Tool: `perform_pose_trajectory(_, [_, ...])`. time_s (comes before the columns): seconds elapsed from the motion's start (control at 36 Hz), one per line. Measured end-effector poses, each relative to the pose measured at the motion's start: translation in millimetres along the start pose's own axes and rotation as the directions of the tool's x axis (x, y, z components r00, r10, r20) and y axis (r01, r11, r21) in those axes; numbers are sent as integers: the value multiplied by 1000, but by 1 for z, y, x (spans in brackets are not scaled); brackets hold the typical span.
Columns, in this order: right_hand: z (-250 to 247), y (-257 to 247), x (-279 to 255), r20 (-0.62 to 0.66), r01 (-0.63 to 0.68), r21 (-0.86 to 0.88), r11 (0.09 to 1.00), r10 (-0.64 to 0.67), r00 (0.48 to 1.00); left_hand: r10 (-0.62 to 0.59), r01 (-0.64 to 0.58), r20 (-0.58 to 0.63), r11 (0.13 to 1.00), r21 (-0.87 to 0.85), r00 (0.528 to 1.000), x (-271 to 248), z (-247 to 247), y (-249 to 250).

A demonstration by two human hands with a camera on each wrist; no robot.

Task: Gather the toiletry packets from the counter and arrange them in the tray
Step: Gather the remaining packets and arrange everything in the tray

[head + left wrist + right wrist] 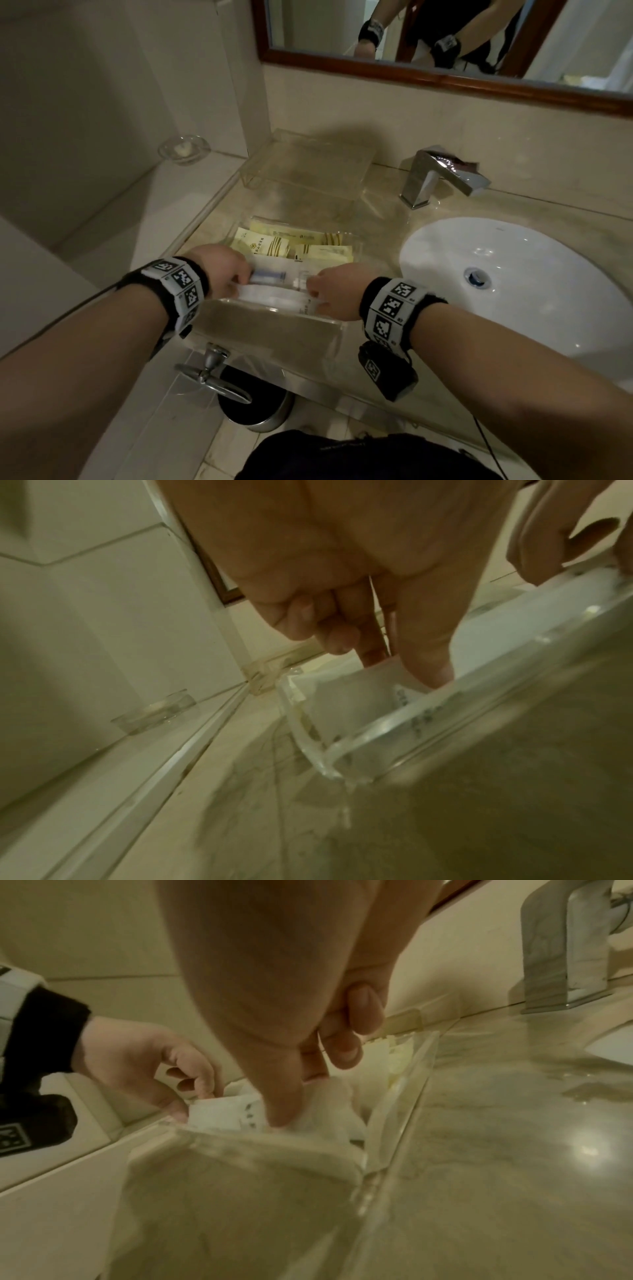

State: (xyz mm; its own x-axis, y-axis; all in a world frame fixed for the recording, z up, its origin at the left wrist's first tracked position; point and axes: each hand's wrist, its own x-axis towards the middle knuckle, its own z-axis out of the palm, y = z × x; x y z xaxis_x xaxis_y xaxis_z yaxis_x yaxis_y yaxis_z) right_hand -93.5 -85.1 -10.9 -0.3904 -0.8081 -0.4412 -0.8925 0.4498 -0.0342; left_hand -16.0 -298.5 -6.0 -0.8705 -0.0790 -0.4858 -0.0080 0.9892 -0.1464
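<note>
Head view: a long white paper-and-film toiletry packet (274, 286) lies crosswise in the near part of the clear acrylic tray (356, 248) on the beige marble tabletop (387, 212). The left hand (222, 270) pinches one end and the right hand (334, 291) the other, fingers curled. Cream sachets (274, 245) lie just behind it.

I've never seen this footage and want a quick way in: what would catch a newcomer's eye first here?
First, the two hands meeting at the counter's front edge: the left hand and right hand each pinch an end of a white packet over the clear tray. Behind it in the tray lie yellow packets. To the right are the white sink and chrome faucet.
</note>
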Motion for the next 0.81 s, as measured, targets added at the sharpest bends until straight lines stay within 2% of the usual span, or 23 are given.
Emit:
perform_pose_trajectory(0.19, [1, -2, 2, -19, 8, 25, 1000, -8, 1000, -65, 65, 1, 993, -100, 998, 3, 0, 1])
perform_pose_trajectory(0.28, [-8, 6, 0, -24, -40, 53, 998, 41, 999, -105, 101, -13, 978, -182, 994, 2, -9, -2])
perform_pose_trajectory(0.36, [-19, 23, 0, -131, -167, 266, 949, 207, 970, -236, 182, -108, 913, -364, 966, 9, -22, -10])
perform_pose_trajectory(0.42, [-26, 36, 1, -174, -272, 395, 878, 362, 916, -321, 208, -175, 859, -469, 931, 21, -30, -18])
perform_pose_trajectory(0.47, [-29, 48, 4, -155, -359, 474, 804, 477, 865, -386, 250, -160, 809, -532, 908, 35, -37, -24])
perform_pose_trajectory(0.53, [-31, 56, 11, -103, -426, 522, 739, 550, 829, -405, 305, -90, 800, -517, 910, 51, -44, -27])
perform_pose_trajectory(0.61, [-30, 61, 23, -30, -467, 567, 678, 584, 811, -382, 329, -26, 828, -454, 924, 72, -52, -26])
perform_pose_trajectory(0.72, [-28, 60, 38, 16, -486, 535, 691, 567, 824, -348, 348, 66, 869, -353, 935, 90, -54, -24])
perform_pose_trajectory(0.81, [-24, 60, 46, 29, -486, 525, 698, 556, 830, -342, 340, 50, 887, -313, 938, 95, -52, -24])
